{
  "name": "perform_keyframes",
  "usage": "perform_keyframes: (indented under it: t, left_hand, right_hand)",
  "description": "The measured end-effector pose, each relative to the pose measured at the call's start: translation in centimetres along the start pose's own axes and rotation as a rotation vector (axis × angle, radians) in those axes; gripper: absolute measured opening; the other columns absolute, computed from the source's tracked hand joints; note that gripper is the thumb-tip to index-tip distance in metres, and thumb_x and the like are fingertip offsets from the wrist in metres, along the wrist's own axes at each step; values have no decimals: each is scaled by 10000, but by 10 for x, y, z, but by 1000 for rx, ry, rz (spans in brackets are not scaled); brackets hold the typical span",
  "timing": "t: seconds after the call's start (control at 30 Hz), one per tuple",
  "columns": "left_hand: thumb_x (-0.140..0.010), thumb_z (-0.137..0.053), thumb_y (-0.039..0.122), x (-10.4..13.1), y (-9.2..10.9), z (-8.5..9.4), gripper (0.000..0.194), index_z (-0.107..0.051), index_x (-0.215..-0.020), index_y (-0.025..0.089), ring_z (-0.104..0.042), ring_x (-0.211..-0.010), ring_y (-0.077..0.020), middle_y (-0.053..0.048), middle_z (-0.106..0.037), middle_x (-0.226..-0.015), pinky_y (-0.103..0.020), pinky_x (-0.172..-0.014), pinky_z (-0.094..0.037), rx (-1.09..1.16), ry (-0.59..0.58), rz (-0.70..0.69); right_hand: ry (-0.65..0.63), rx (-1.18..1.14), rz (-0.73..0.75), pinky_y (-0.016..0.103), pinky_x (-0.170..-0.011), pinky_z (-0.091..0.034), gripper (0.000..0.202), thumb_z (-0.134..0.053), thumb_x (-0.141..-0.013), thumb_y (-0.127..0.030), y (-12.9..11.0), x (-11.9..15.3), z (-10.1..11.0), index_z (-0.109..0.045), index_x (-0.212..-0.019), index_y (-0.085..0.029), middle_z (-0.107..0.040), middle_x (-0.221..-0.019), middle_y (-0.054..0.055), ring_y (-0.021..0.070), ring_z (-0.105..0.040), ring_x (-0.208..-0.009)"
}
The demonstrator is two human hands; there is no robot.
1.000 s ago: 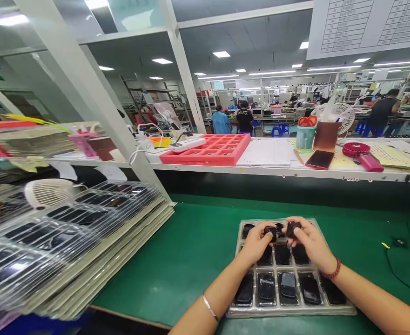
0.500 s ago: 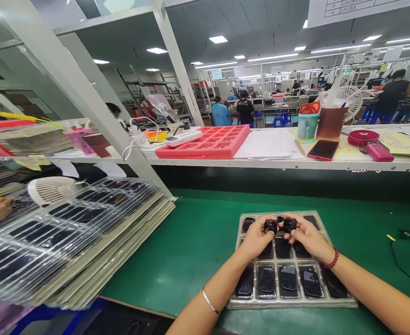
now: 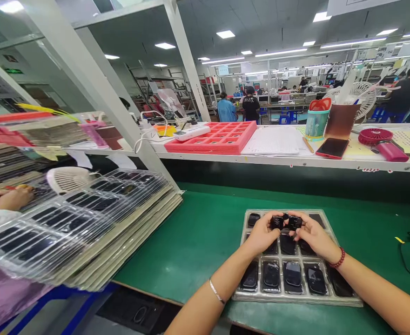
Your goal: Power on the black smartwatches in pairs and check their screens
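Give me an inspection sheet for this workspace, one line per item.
Surface: green tabletop, with a clear compartmented tray in front of the person.
Handled things: one small black piece and another black piece, held above the tray; dark flat pieces lie in its compartments.
Hands: left hand and right hand each grip one piece.
Clutter: red grid tray, phone and pink fan on the white shelf.
Cables: black cable on the tabletop, right.
Surroundings: stacked trays and a co-worker's hand, left; people farther back.
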State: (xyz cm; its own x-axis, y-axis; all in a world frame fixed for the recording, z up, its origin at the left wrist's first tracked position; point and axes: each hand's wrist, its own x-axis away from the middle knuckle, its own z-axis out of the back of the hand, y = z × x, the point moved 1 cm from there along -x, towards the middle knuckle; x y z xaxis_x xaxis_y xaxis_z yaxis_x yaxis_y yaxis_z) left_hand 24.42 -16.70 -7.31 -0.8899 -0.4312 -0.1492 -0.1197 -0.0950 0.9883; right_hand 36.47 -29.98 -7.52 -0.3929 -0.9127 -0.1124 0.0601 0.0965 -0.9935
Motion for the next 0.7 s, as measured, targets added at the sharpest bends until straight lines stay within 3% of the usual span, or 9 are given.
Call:
perform_keyframes:
  t: [0.13, 0.27, 0.5, 0.7]
  left_hand:
    - [-704, -511, 75, 0, -1, 1, 382, -540, -1077, 153, -602, -926, -209, -102, -621, -1045, -294, -721, -493, -6, -1, 29]
    - [-645, -494, 4, -1, -5, 2, 529, -510, -1146, 175, -586, -982, -198, -78, -616, -1065, -308, -833, -464, -56, 16, 10]
    - [-652, -499, 6, -1, -7, 2, 572, -485, -1192, 194, -595, -943, -193, -71, -618, -1060, -269, -743, -473, -122, 10, 26]
    - [-717, -556, 110, -2, -9, 4, 406, -528, -1117, 168, -606, -872, -184, -67, -635, -957, -278, -719, -488, -71, 36, 33]
  right_hand:
    - [19, 32, -4, 303, -605, -515, 449, -504, -758, -193, 2, 0, 0, -473, -1205, -211, -611, -1038, 82, 158, -616, -721]
    - [14, 9, -7, 300, -647, -517, 494, -540, -715, -166, 3, 1, -2, -475, -1201, -232, -584, -1114, 81, 176, -621, -813]
    - [15, 44, -4, 292, -595, -503, 433, -492, -751, -201, 1, 0, -2, -497, -1184, -210, -606, -1045, 78, 154, -611, -715]
    - [0, 26, 8, 301, -668, -515, 467, -524, -725, -157, 6, 2, -3, -501, -1184, -238, -577, -1141, 75, 169, -625, -810]
